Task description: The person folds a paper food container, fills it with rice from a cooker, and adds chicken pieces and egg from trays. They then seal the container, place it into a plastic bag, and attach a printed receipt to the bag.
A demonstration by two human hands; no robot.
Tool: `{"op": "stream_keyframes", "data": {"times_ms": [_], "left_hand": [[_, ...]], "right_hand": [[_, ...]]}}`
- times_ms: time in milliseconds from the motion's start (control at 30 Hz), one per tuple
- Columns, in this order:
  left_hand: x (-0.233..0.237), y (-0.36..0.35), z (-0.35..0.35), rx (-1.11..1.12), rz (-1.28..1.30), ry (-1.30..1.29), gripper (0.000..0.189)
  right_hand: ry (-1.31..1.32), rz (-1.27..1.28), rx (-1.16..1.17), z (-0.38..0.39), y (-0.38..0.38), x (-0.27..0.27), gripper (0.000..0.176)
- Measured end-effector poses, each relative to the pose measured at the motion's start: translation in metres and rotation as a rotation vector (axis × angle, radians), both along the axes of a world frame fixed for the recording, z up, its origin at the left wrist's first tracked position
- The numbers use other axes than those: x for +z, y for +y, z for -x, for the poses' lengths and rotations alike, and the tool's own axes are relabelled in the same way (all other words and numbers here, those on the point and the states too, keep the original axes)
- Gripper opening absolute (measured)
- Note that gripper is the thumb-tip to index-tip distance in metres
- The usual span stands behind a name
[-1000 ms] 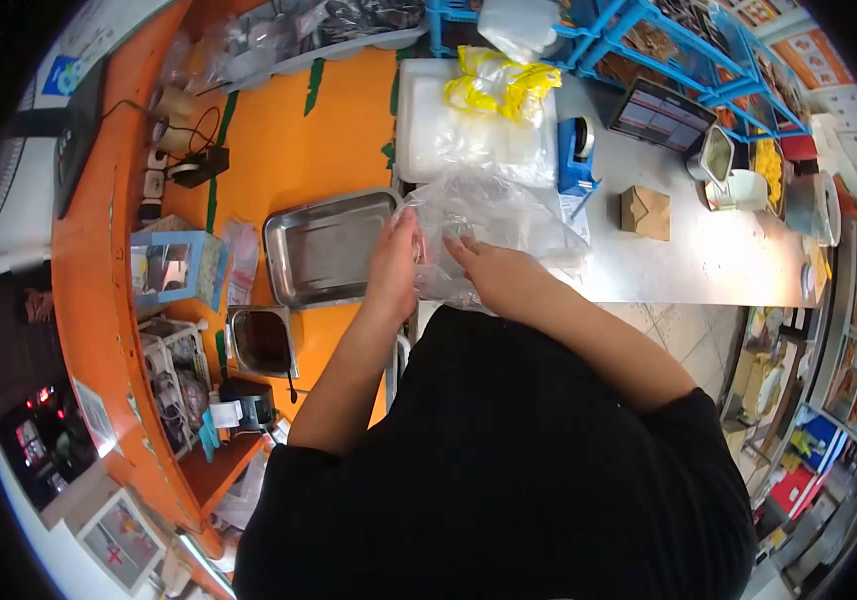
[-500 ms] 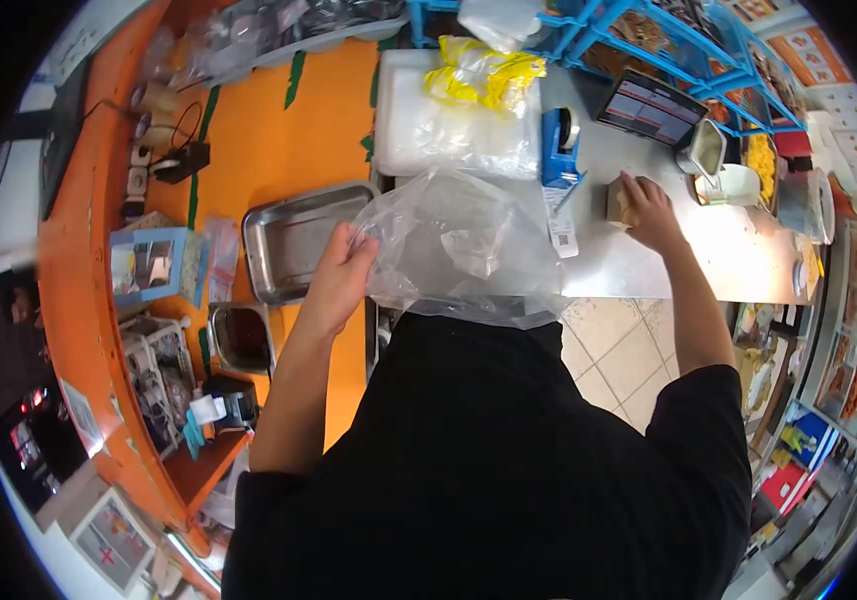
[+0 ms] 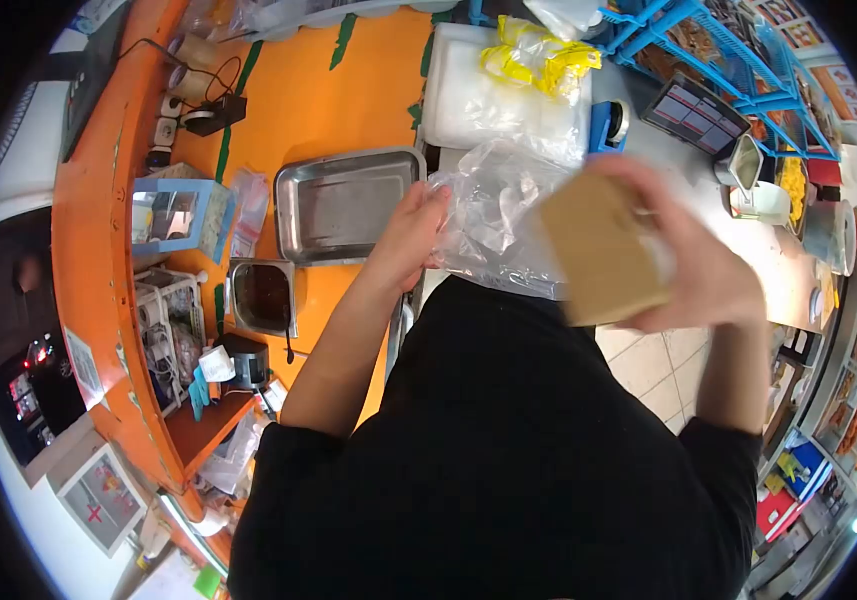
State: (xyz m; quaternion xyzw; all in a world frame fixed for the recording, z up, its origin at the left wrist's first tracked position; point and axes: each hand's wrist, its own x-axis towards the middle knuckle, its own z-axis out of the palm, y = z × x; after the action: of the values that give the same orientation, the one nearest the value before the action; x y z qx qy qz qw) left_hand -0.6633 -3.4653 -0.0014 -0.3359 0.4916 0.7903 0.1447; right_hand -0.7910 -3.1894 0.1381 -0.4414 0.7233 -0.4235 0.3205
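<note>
Carton (image 3: 600, 245), brown, sits in the closed grip of the right hand (image 3: 703, 258), by the right side of one clear bag (image 3: 498, 215). The left hand (image 3: 414, 238) grips that bag's left edge, presumably to steady the limp plastic. Left on the orange surface (image 3: 298, 110) lies one metal tray (image 3: 348, 208), with one smaller pan (image 3: 262, 262) nearer.

The right hand (image 3: 696, 250) is lifting the small brown cardboard box (image 3: 598, 245) off the silvery metal counter (image 3: 790, 250) and is carrying it leftward, now overlapping the clear, crinkled plastic bag (image 3: 493, 215) in view.
</note>
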Motion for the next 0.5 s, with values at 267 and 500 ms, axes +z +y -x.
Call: {"op": "stream_keyframes", "data": {"times_ms": [267,500], "left_hand": [[-0.054,-0.01,0.001,-0.005,0.253,0.007,0.037],[-0.038,-0.012,0.003,0.118,0.172,0.059,0.035]], "right_hand": [[0.776,-0.605,0.017,-0.049,-0.114,-0.178,0.092],[0.759,-0.481,-0.086,-0.048,-0.098,-0.209,0.066]]}}
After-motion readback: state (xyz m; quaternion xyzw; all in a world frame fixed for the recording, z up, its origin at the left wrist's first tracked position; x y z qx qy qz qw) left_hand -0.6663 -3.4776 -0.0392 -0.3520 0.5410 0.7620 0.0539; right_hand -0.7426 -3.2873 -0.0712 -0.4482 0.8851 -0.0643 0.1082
